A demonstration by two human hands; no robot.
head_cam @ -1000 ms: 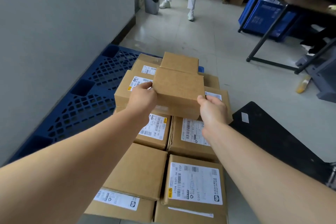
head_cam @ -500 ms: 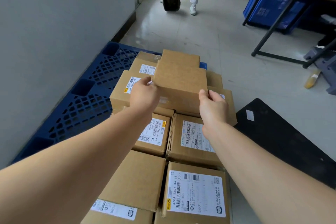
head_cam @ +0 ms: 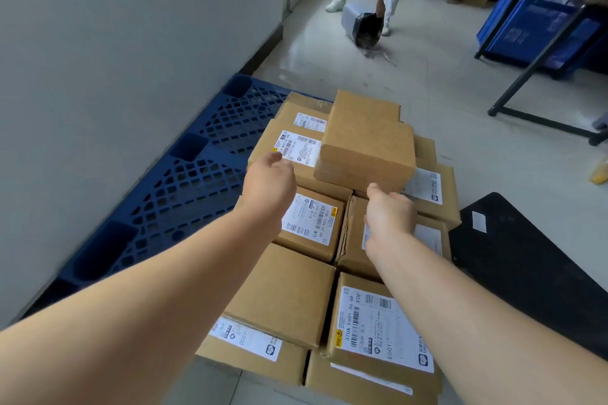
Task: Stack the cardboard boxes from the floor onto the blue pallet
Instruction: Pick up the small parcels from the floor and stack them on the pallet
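At twelve o'clock from both hands, the plain cardboard box [head_cam: 368, 145] lay on the top tier of the stack on the blue pallet [head_cam: 197, 181], bridging the labelled boxes [head_cam: 296, 148] beneath it. The left hand [head_cam: 269, 184] hovered near the box's seven o'clock corner, fingers loosely curled and holding nothing. The right hand [head_cam: 390, 217] sat just short of the near edge, also empty. Its fingers were mostly hidden behind the back of the hand, and whether the thumb touched cardboard could not be told. This looked like a release and check. To do it well, confirm the box sits flat across the seam below. Then nudge it with flat fingers toward twelve o'clock until it is square with the second plain box [head_cam: 365, 105], so that nothing overhangs toward three o'clock, where a black board [head_cam: 526, 260] lay on the floor [head_cam: 460, 128].
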